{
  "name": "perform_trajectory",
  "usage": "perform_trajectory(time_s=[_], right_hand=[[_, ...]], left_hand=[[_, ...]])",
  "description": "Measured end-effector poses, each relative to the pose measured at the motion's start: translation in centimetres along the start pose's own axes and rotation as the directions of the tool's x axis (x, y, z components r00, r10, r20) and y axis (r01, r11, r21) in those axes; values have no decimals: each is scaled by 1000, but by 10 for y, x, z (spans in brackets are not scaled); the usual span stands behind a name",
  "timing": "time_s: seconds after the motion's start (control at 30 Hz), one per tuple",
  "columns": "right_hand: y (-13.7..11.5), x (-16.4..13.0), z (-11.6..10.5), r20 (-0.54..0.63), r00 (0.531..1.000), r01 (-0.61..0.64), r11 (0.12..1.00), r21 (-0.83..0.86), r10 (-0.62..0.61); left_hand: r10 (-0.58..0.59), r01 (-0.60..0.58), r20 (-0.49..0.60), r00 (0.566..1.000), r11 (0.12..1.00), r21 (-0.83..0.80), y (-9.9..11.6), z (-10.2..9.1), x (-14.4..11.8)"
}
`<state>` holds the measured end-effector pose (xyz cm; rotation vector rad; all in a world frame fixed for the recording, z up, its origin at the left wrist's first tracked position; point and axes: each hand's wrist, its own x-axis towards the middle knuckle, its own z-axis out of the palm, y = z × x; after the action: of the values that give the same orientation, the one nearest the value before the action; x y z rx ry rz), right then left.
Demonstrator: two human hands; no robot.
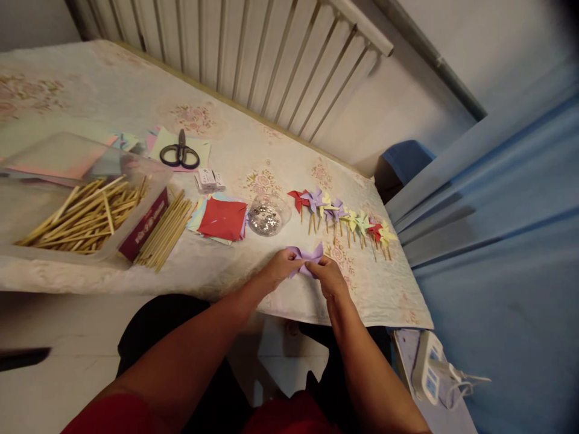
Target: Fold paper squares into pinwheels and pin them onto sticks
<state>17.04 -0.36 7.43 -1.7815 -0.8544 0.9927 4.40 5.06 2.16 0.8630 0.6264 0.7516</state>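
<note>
Near the table's front edge, a purple paper pinwheel (312, 251) is held between both hands, its blades folded in toward the middle. My left hand (281, 266) pinches it from the left, thumb near the centre. From the right, my right hand (329, 274) grips it with thumb and fingers close to the other thumb. Whether a pin sits at its centre is hidden by the fingers. Just beyond lies a clear round dish (266, 218) of small silvery pins. Left of that dish is a stack of paper squares with a red sheet (222, 219) on top.
Finished pinwheels on sticks (335, 211) lie in a row at the right. On the left are a plastic box (97, 256) of wooden sticks, loose sticks (166, 232), scissors (181, 154) on paper, and small white boxes (208, 179). A power strip (427, 367) sits at lower right.
</note>
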Motion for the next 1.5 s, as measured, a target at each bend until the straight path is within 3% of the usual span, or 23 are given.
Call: perform_trajectory(time_s=[0.33,0.43,0.53,0.6,0.7,0.77,0.9,1.07,1.2,1.5], right_hand=[[-9,12,0,76,995,62,997,-44,-59],[-28,23,-7,-23,990,137,984,-111,-141],[-59,40,-9,-177,928,284,931,-230,-327],[-80,52,-1,-76,897,393,866,-308,-435],[-103,71,27,194,849,528,785,-324,-491],[-111,84,51,368,811,573,745,-343,-455],[-114,107,97,579,727,665,587,-461,-369],[-110,128,131,644,723,688,353,-635,-250],[-102,141,144,657,725,689,238,-685,-208],[-96,148,150,650,735,678,221,-701,-194]], left_hand=[[39,-40,-19,999,997,-70,13,-3,-4],[23,-27,-43,999,996,-83,17,-4,-6],[-1,-3,-65,998,998,-56,17,-5,-7],[-16,13,-74,997,999,-35,16,-6,-7],[-33,31,-85,996,999,-24,13,-6,-6],[-54,52,-98,994,998,-19,10,-6,-5],[-76,74,-116,990,997,-21,7,-8,-3],[-81,75,-99,992,995,-58,9,-9,-3],[-66,60,-74,995,995,-74,11,-7,-4],[-96,93,-88,991,995,-31,10,-7,-1]])
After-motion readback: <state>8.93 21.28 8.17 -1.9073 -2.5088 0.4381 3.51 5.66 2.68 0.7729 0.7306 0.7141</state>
